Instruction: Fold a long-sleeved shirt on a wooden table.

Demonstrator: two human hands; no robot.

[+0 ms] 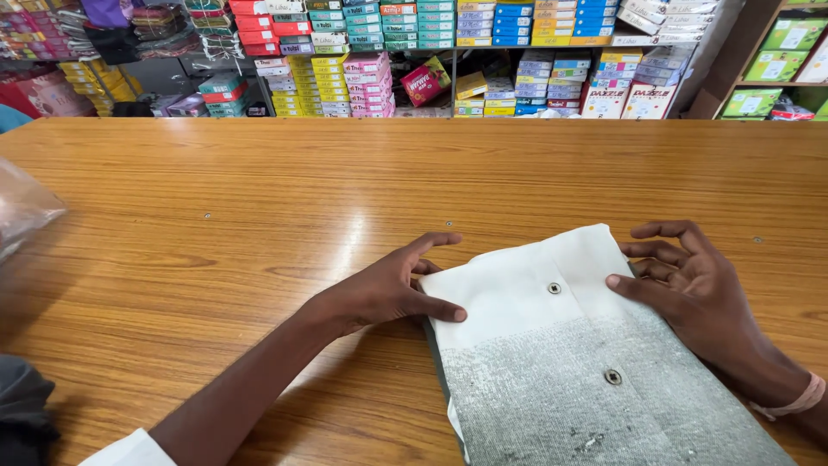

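Wooden counter [216, 198], both hands' fingers [431, 306] flanking folded cloth [552, 345].

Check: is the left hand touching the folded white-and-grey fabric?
Touching. The head view shows the left hand with its thumb tip pressed onto the white edge of the folded fabric; no gap shows between them.

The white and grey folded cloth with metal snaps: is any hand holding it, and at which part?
Neither grips it. The left hand presses the folded white and grey cloth at its left edge; the right hand touches its right edge. It lies flat on the wooden table.
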